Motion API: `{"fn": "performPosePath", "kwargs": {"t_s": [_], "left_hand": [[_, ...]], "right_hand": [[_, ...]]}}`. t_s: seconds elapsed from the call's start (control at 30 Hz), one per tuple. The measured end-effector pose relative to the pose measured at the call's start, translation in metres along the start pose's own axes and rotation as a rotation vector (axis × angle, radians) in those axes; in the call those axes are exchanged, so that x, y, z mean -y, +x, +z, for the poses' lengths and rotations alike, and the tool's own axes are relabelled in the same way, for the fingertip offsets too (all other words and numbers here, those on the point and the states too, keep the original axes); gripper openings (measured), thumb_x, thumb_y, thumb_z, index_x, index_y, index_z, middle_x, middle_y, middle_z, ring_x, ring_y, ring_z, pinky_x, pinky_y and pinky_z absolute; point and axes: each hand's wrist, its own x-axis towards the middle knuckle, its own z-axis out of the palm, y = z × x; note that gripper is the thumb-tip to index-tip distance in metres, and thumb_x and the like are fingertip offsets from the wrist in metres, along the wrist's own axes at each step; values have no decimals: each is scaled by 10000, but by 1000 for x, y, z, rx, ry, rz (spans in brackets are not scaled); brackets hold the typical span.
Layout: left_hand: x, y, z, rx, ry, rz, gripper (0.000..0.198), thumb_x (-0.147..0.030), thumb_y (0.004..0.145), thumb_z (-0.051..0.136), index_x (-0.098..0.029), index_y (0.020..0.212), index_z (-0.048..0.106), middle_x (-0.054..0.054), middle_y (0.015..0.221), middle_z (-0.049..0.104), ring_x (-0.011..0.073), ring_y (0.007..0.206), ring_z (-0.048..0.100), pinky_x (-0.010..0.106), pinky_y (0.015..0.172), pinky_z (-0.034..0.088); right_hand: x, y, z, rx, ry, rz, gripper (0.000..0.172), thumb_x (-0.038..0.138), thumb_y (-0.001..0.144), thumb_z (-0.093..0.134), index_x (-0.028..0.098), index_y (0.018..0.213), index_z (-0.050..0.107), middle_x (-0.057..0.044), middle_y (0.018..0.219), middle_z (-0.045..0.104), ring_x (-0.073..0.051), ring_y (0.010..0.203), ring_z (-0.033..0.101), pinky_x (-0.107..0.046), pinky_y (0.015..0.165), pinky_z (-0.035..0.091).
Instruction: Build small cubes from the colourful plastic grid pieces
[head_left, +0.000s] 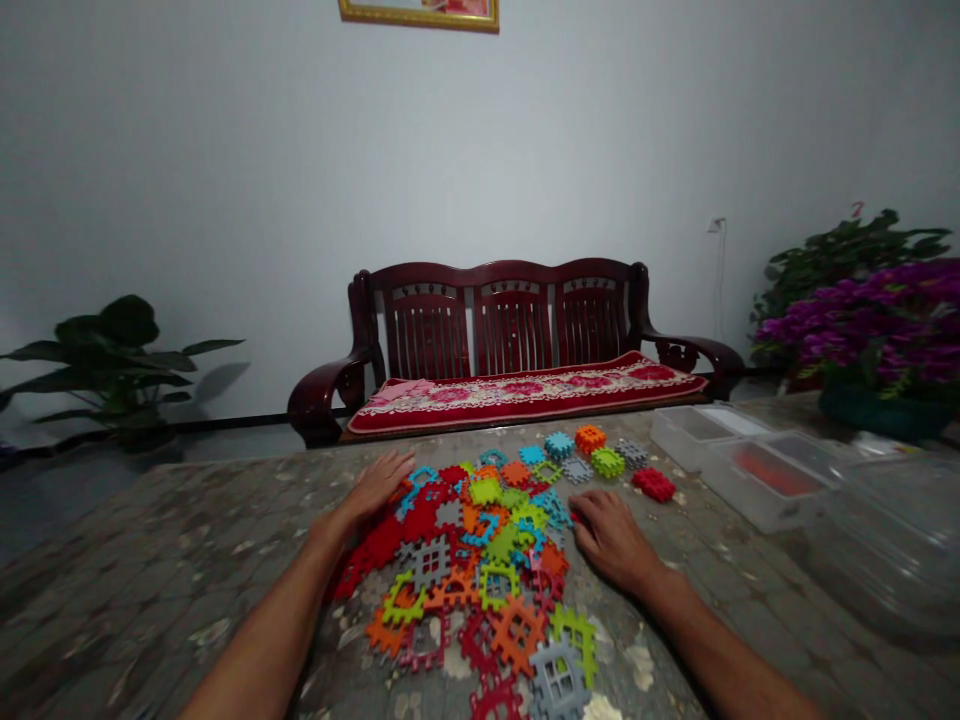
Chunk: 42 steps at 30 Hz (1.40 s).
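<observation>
A heap of toothed plastic interlocking tiles (501, 545) in red, orange, lime, blue and grey lies spread on the table between my hands. My left hand (381, 482) rests flat along the far left edge of the heap, fingers stretched out, beside red tiles (394, 535) and a blue tile frame (420, 487). On the other side, my right hand (611, 535) lies with its fingers loosely bent at the heap's right edge, near blue tiles (553, 508). A bit of red shows at its fingertips. I see nothing held in either hand.
Behind the heap stand small tile stacks: blue (559, 445), orange (590, 438), lime (607, 461), grey (632, 454) and red (653, 485). Clear plastic boxes (765, 505) stand at the right, near purple flowers (877, 320). A wooden bench (510, 320) is beyond the table.
</observation>
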Motion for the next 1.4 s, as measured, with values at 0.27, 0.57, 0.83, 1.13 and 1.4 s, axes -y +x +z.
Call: {"fn": "performPosePath", "kwargs": {"t_s": [0.27,0.57,0.83,1.13,1.4], "left_hand": [[0,-13,20,84,-30,-146,604,-434,1017,232,-289,1467,608,19,1593,564,237,1536,407,496,1302,224],[-26,-14,35,39,-52,-156,605,-403,1026,223,-243,1463,610,46,1592,564,242,1523,421,481,1294,251],[-26,-15,34,-39,-97,-155,596,-402,1020,262,-179,1433,630,83,1560,594,252,1493,465,445,1262,336],[5,-73,38,-97,-6,-217,541,-421,994,402,-182,1407,657,132,1572,573,284,1506,464,480,1275,299],[3,-75,44,-141,67,-189,508,-380,1032,354,-221,1403,663,97,1536,616,249,1460,516,445,1245,346]], "right_hand": [[5,0,-4,13,-13,10,324,238,974,489,185,1185,729,-119,1203,693,-255,1139,579,-370,1026,416],[17,-7,-25,24,-192,209,313,335,918,595,197,1160,738,-147,1254,701,-325,1177,596,-391,952,413],[9,-6,-34,91,-196,240,300,321,937,568,164,1133,733,-160,1128,745,-302,1068,644,-356,904,412],[0,-7,-41,126,-188,269,373,290,916,593,159,1244,714,-166,1205,748,-304,1153,651,-337,959,433],[-9,-6,-33,102,-152,245,445,302,916,618,153,1331,677,-154,1260,737,-288,1187,638,-320,1002,429]]}}
